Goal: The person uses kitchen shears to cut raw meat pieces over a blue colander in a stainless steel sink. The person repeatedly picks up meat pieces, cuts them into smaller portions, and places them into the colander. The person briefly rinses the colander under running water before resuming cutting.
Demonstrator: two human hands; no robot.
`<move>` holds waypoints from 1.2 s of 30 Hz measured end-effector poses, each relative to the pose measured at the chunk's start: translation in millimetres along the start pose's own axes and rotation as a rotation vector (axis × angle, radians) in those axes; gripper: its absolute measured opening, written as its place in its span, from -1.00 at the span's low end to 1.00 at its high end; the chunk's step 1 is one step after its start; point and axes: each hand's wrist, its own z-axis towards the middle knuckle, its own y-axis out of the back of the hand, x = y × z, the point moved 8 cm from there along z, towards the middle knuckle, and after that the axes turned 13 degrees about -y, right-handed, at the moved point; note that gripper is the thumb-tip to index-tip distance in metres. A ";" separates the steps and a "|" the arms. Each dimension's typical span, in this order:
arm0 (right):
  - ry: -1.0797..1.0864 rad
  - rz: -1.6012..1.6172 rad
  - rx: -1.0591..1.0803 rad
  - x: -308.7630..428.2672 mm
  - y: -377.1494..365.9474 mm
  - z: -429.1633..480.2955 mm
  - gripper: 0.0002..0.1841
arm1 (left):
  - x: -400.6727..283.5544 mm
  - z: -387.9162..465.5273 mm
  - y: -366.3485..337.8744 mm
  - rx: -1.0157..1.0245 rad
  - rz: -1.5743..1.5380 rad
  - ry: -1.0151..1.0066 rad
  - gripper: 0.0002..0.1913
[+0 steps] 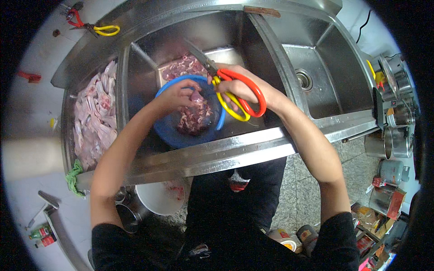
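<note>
My left hand pinches a small reddish piece of raw meat over a blue plastic basin. In my right hand is a pair of scissors with one red and one yellow handle. Their blades point up and left, away from my body. Below my left hand, a heap of dark red raw meat pieces lies in the basin. More raw meat pieces rest on the floor of the steel sink behind the basin, partly hidden by my hands and the rim.
Pale raw meat fills the left sink compartment. The right compartment has a drain. A second pair of scissors lies at upper left. A green cloth hangs at the corner, and a white tub stands below.
</note>
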 end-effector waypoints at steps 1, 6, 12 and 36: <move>-0.083 0.036 0.051 -6.4 -3.8 0.8 -0.71 | -16.4 -9.8 1.8 -0.056 -0.049 -0.017 -0.52; -0.047 0.019 0.173 -8.6 -19.3 -0.4 -0.60 | -64.6 -47.6 15.1 -0.289 -0.188 -0.164 -0.63; -0.047 -0.403 0.054 -21.9 -14.4 2.5 -0.50 | -78.2 -54.5 37.1 -0.372 -0.241 -0.399 -0.74; 0.039 -1.067 -0.222 14.6 -39.1 -9.3 -0.50 | -68.6 -52.1 26.6 -0.428 -0.367 -0.336 -0.79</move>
